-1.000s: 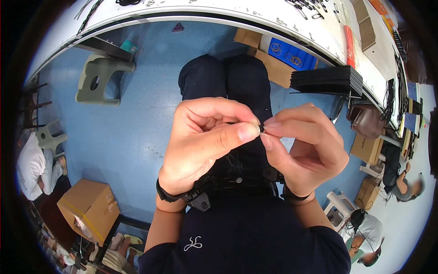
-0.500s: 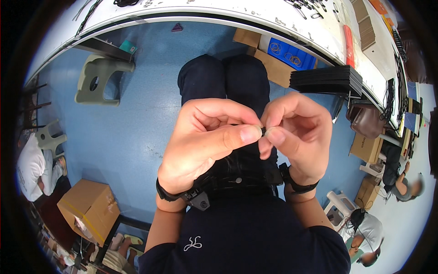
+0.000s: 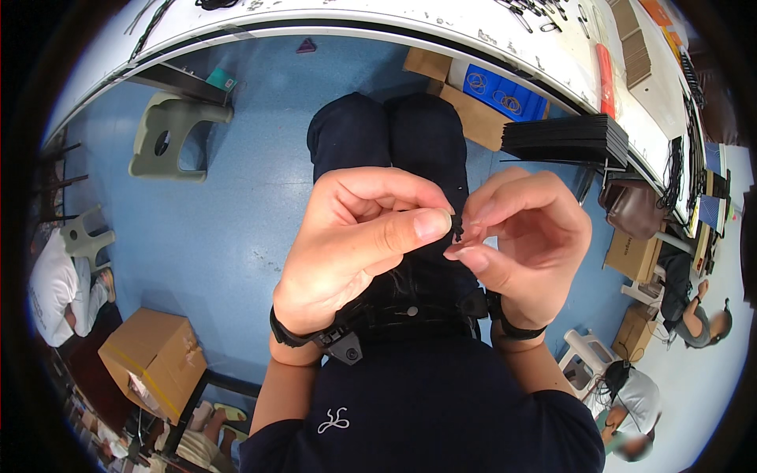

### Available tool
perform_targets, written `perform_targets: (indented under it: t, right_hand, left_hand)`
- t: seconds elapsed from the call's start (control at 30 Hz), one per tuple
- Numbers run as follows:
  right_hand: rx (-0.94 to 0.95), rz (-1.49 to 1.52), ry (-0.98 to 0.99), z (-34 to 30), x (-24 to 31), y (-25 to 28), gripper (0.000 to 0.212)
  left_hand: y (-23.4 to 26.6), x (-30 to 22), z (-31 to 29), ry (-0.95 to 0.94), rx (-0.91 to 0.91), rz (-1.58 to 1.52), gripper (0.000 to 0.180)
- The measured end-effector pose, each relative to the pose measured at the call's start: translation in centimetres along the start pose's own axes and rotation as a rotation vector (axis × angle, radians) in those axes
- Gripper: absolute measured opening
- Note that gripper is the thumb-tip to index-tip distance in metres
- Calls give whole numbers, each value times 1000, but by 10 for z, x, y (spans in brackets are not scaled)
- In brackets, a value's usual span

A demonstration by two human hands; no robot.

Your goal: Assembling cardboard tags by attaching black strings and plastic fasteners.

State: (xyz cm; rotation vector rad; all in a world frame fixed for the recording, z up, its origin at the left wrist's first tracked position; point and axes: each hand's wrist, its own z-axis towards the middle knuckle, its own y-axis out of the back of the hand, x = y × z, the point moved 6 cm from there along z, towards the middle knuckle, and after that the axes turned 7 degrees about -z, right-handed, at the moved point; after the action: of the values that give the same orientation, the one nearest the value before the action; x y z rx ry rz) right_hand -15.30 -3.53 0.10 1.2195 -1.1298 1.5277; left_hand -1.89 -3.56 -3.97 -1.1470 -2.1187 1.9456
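Note:
My left hand (image 3: 359,240) is raised over my lap, with thumb and forefinger pinched together. From that pinch sticks out a small black knotted piece (image 3: 457,230), too small to name; its other end is hidden by the fingers. My right hand (image 3: 532,240) is close beside it, with thumb and forefinger apart and fingers curved toward the piece. Whether a fingertip touches it I cannot tell. Nothing shows in the right hand's grasp.
A white table (image 3: 441,31) curves across the far side, bearing small black parts (image 3: 544,16) and a red tool or strip (image 3: 605,79). Below its edge are a blue tray (image 3: 505,91) and a stack of black sheets (image 3: 564,140). A grey-green stool (image 3: 169,134) stands left.
My right thumb and forefinger have parted and moved slightly right, away from the left fingertips. More of the black piece now shows. The left hand has stayed nearly still.

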Motion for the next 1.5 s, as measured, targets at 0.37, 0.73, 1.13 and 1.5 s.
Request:
perform_targets:
  t: [0.37,0.73,1.13,1.5]
  right_hand:
    - [-96,-486,276,-1,21,-3,24]
    - [-75,-530,303,-1,21,-1,21]
    - [-84,-331,114,-2,10,3,18]
    - [-116,-242,24,-2,3,8,18]
  left_hand:
    - [-2,-1,0,-10,14,14,14]
    - [-3,-2,-1,-36,33,31,15]
    - [-12,-16,-6,-202,63,356,20]
    - [-9,-17,-5,-261,-48,597,12]
